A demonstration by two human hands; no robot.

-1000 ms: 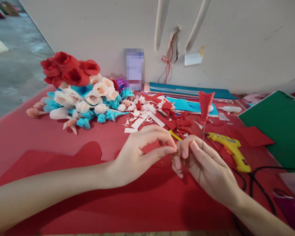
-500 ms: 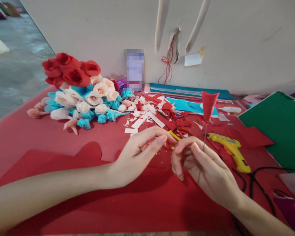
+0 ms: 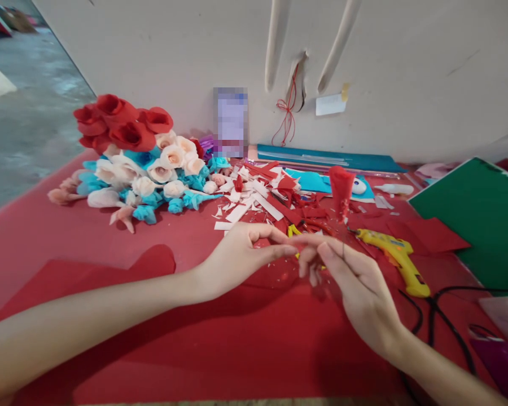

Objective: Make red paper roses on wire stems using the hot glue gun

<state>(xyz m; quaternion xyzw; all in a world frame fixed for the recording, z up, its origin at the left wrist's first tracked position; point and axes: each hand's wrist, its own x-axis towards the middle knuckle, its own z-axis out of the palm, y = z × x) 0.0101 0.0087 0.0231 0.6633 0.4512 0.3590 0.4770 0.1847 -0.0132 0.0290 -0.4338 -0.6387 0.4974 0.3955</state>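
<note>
My right hand (image 3: 355,287) pinches a thin wire stem with a red paper rose bud (image 3: 341,192) at its top; the bud leans away over the table. My left hand (image 3: 248,254) reaches toward it, its fingertips meeting my right fingertips at the stem's base. Its fingers are drawn together in a light pinch, and what they hold, if anything, is too small to make out. Both hands hover over a red paper sheet (image 3: 237,338) on the table.
A yellow glue gun (image 3: 395,254) with a black cord (image 3: 449,316) lies right of my hands. Red and white paper scraps (image 3: 271,200) are heaped behind them. A pile of red, cream and blue paper roses (image 3: 131,163) sits at the left. A green sheet (image 3: 482,214) lies at the right.
The bud has tipped down and to the left as my right hand turned the stem. My left hand has stretched forward until its fingertips meet my right fingers.
</note>
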